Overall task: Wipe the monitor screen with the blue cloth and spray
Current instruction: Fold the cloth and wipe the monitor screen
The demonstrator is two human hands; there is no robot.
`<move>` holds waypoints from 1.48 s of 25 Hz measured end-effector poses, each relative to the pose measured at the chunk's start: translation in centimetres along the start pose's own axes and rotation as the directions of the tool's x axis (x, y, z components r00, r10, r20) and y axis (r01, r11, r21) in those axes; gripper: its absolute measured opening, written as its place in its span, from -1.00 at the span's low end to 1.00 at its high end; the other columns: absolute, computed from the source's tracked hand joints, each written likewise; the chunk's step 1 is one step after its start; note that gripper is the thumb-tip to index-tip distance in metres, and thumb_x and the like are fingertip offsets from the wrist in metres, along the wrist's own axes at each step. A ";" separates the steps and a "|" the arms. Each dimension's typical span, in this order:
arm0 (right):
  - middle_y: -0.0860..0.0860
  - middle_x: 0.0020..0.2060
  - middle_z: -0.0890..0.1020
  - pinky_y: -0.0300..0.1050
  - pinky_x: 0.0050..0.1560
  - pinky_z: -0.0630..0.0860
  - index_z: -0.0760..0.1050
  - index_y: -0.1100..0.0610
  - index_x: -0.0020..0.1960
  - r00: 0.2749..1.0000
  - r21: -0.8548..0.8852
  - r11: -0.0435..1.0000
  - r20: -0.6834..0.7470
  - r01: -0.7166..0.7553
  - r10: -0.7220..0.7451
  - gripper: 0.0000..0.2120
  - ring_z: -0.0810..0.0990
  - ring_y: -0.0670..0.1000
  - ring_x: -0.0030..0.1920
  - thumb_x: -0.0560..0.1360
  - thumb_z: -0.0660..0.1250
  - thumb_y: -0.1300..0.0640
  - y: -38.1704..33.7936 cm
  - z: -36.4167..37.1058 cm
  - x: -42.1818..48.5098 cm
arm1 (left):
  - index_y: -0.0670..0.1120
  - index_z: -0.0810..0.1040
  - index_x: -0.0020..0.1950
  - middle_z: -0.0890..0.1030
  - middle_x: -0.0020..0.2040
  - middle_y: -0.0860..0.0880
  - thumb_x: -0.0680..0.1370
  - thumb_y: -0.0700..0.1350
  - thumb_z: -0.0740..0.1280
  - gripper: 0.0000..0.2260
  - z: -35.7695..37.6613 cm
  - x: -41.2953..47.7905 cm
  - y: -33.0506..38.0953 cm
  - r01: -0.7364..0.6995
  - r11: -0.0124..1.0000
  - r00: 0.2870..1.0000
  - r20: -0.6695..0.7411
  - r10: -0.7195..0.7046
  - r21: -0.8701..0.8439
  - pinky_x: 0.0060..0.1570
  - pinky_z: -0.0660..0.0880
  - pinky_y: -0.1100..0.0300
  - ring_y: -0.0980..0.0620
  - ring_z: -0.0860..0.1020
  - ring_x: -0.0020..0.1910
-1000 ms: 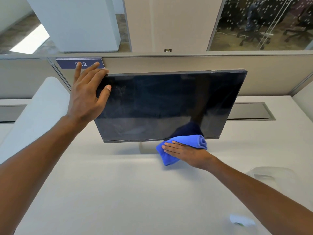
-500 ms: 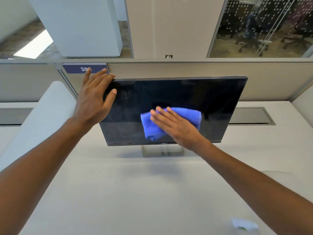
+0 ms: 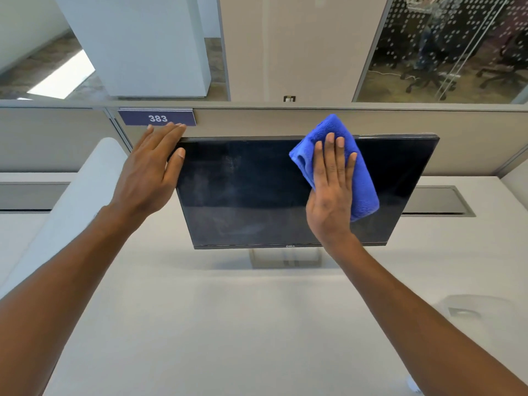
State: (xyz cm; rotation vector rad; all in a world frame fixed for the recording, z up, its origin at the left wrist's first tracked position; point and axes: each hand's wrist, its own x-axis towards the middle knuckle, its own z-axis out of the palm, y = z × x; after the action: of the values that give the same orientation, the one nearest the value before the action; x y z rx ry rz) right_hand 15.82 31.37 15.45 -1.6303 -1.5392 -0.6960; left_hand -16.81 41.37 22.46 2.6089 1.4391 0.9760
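Note:
A dark monitor [image 3: 251, 195] stands on a white desk [image 3: 228, 324], its screen off and faintly smeared. My right hand [image 3: 331, 190] lies flat on a folded blue cloth [image 3: 363, 184], pressing it against the upper right part of the screen; the cloth's top sticks up past the monitor's top edge. My left hand [image 3: 148, 172] grips the monitor's upper left corner, fingers behind the top edge and thumb on the front. Only a white bit at the bottom right edge [image 3: 413, 385] may belong to the spray bottle; I cannot tell.
A beige partition [image 3: 257, 121] with a purple sign "383" [image 3: 157, 118] runs right behind the monitor. Grey cable trays [image 3: 437, 200] are set into the desk on both sides. A clear plastic item [image 3: 463, 305] lies on the desk at the right.
My right hand has swept the blue cloth from the monitor's bottom edge up across the screen to its upper right part. My left hand has kept its hold on the upper left corner.

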 end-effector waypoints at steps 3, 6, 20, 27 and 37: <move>0.28 0.59 0.34 0.24 0.69 -0.04 0.21 0.35 0.62 0.996 0.058 0.994 0.005 0.090 -0.091 -0.36 0.24 0.31 0.62 0.56 0.19 0.52 -3.1 1.8 0.2 | -0.04 0.32 0.67 0.36 0.66 -0.06 0.77 0.07 0.05 -0.52 0.1 -0.5 0.1 0.046 0.994 0.998 0.035 -0.042 -0.102 0.61 0.29 -0.07 -0.12 0.32 0.65; 0.24 0.60 0.34 0.20 0.70 -0.07 0.22 0.32 0.63 0.974 0.118 0.969 0.043 0.218 -0.224 -0.36 0.18 0.22 0.66 0.56 0.16 0.52 -5.9 3.4 0.5 | -0.02 0.34 0.66 0.37 0.66 -0.03 0.75 0.01 0.07 -0.53 -0.2 -0.4 -0.1 0.033 0.985 0.999 0.042 -0.026 -0.169 0.62 0.28 -0.01 -0.07 0.32 0.65; 0.12 0.72 -0.02 0.12 0.69 -0.33 -0.12 0.26 0.72 0.544 0.036 0.620 0.441 0.784 -0.714 -0.35 0.00 0.12 0.71 0.63 -0.12 0.32 -7.8 5.5 -5.3 | -0.07 0.42 0.63 0.40 0.65 -0.02 0.68 -0.17 0.13 -0.50 -0.8 0.0 -0.9 0.003 0.970 0.998 0.069 0.014 -0.241 0.62 0.15 0.35 0.22 0.27 0.64; 0.03 0.72 -0.02 0.14 0.71 -0.12 0.05 0.19 0.71 0.853 -0.019 0.872 0.222 0.488 -0.472 -0.34 -0.04 0.05 0.72 0.64 0.02 0.42 -3.7 2.8 -2.1 | -0.02 0.42 0.64 0.39 0.65 0.02 0.70 -0.16 0.13 -0.51 -1.1 0.1 -1.0 0.032 0.961 0.996 0.093 -0.006 -0.274 0.58 0.13 0.45 0.21 0.29 0.61; 0.33 0.60 0.27 0.22 0.70 -0.11 0.19 0.34 0.62 0.999 0.020 1.000 0.044 0.015 -0.016 -0.25 0.19 0.34 0.62 0.45 0.17 0.59 -6.1 2.6 -1.3 | 0.03 0.42 0.65 0.43 0.62 0.15 0.66 -0.16 0.12 -0.47 -0.9 -1.4 -0.9 0.121 0.864 0.993 0.043 -0.114 -0.488 0.53 0.46 -0.17 0.17 0.35 0.62</move>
State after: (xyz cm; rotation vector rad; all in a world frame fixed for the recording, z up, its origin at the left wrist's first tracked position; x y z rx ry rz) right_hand 9.40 32.58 13.92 -1.6304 -1.5874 -0.6547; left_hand -18.53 40.56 22.16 2.1302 1.1380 1.1281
